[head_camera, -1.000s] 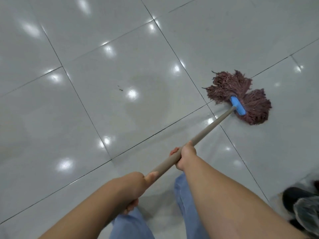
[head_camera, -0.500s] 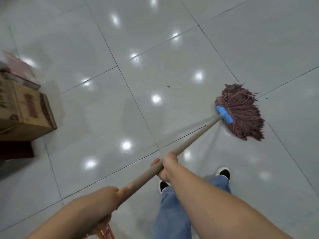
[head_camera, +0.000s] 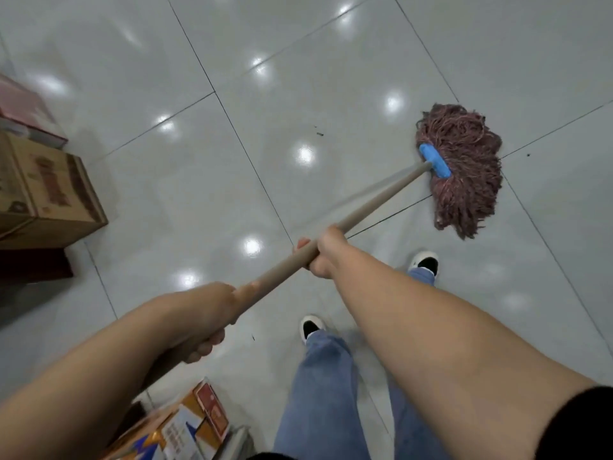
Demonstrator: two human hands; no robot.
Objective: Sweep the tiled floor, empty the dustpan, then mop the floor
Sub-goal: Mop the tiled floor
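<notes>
A mop with a reddish-brown string head (head_camera: 464,167) and a blue clamp (head_camera: 434,161) lies on the glossy grey tiled floor (head_camera: 199,180) at the right. Its tan handle (head_camera: 374,204) slants down to the left. My right hand (head_camera: 323,252) grips the handle at mid-length. My left hand (head_camera: 205,313) grips the handle's near end, lower left. Small dark specks (head_camera: 319,133) lie on the tile left of the mop head.
A brown cardboard box (head_camera: 46,194) stands at the left edge with a reddish box (head_camera: 23,111) behind it. A colourful carton (head_camera: 185,426) sits at the bottom, near my left arm. My feet in black-and-white shoes (head_camera: 426,262) stand under the handle.
The view has swung left and back, so the boxes at the left came into sight. The mop head has slid toward me over the tile. Both hands keep their grip.
</notes>
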